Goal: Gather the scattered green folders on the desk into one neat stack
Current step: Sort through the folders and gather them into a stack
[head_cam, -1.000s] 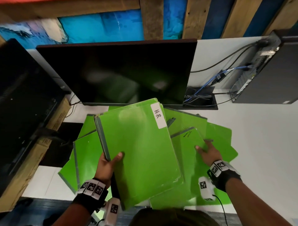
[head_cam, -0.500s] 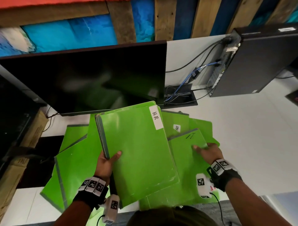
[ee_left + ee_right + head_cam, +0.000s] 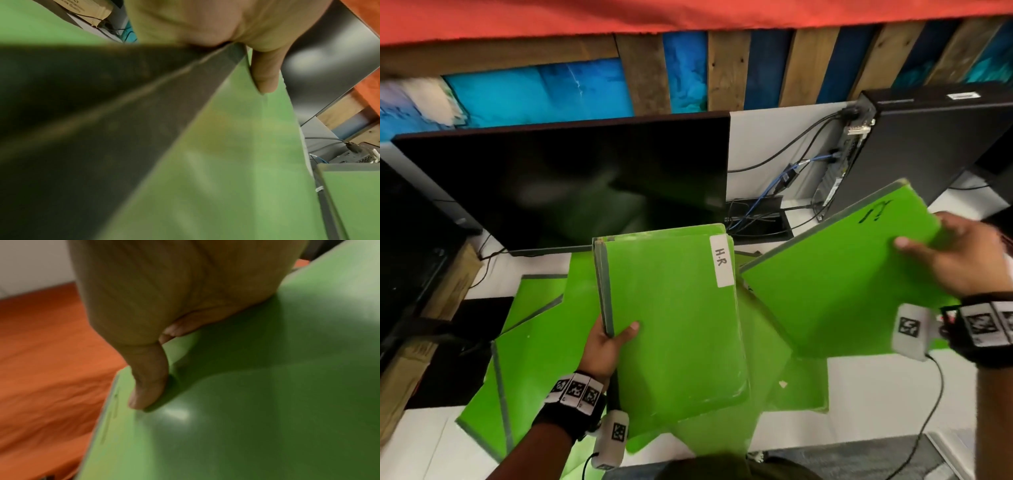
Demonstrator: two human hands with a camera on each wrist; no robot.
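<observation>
My left hand point(image 3: 607, 344) grips the grey spine of a small stack of green folders point(image 3: 674, 318), thumb on the top cover; the top one bears a white "H.R" label point(image 3: 721, 260). In the left wrist view the thumb point(image 3: 265, 71) presses on the green cover point(image 3: 236, 162). My right hand point(image 3: 959, 257) holds a single green folder point(image 3: 839, 277) lifted off the desk at the right, tilted, thumb on top. The right wrist view shows the thumb point(image 3: 148, 382) pinching that folder point(image 3: 257, 418). Several more green folders point(image 3: 530, 349) lie fanned on the white desk under both.
A dark monitor point(image 3: 571, 178) stands right behind the folders. A black computer case point(image 3: 935, 144) with cables point(image 3: 780, 192) sits at the back right. A black cable tray point(image 3: 756, 219) lies between them. White desk point(image 3: 859, 401) shows at the right front.
My right hand has taken hold of one folder from the right side of the pile and lifted it up and to the right. The left hand keeps its stack, turned a little more upright.
</observation>
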